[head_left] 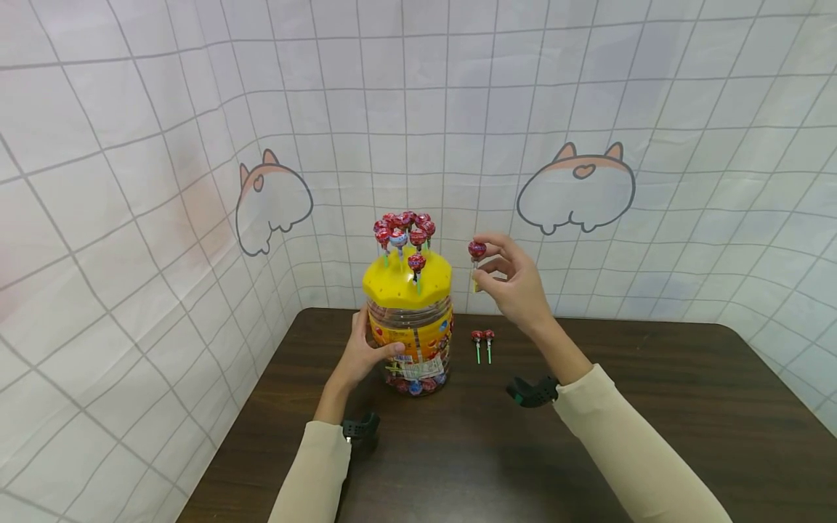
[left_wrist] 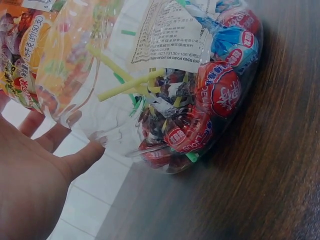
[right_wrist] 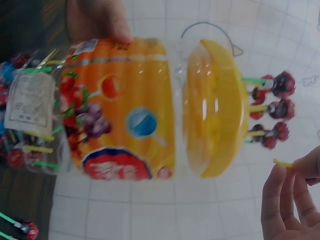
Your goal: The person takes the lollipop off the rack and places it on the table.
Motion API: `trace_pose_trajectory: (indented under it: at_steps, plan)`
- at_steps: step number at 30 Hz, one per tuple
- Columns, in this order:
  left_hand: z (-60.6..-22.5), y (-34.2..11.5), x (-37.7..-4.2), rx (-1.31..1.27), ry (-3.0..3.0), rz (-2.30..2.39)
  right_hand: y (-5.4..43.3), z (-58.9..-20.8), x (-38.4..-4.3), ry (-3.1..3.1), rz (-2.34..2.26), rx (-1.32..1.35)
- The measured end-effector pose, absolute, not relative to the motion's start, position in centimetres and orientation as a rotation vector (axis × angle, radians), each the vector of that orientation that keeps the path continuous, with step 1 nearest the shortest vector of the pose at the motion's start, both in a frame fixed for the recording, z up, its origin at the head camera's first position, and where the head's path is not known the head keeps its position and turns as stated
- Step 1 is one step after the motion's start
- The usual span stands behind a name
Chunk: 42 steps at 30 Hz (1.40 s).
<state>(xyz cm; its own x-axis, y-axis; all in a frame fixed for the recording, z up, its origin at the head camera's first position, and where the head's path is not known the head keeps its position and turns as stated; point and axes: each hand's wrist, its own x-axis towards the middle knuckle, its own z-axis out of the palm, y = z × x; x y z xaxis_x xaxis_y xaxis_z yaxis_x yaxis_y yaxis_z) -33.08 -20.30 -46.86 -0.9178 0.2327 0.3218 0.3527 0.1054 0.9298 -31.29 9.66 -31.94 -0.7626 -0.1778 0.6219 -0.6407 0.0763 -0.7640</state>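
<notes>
A clear candy jar (head_left: 428,330) with a yellow lid (head_left: 386,285) stands upright on the table. Several lollipops (head_left: 417,262) in mostly red wrappers stick up from the lid, heads up. My left hand (head_left: 358,354) holds the jar's left side, thumb across the front and the other fingers partly hidden behind; the left wrist view shows wrapped lollipops (left_wrist: 219,90) inside the jar. To the right of the lid, my right hand (head_left: 516,285) pinches a red-wrapped lollipop (head_left: 477,250), head up. Its yellow stick (right_wrist: 283,163) shows between the fingertips in the right wrist view.
Two red lollipops (head_left: 477,337) with green sticks lie side by side on the dark wooden table (head_left: 458,450), right of the jar. A white grid-patterned cloth (head_left: 458,109) with cartoon drawings hangs behind and at the sides. Each wrist wears a black strap (head_left: 532,392).
</notes>
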Motion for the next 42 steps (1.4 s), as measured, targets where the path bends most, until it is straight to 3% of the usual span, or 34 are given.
trace_pose_trajectory:
  at_steps: [42]
  plan:
    - [-47.0,-20.3,-33.2,-0.634,-2.253,-1.944,16.5,-46.4,-35.7,-2.454,1.872,0.455]
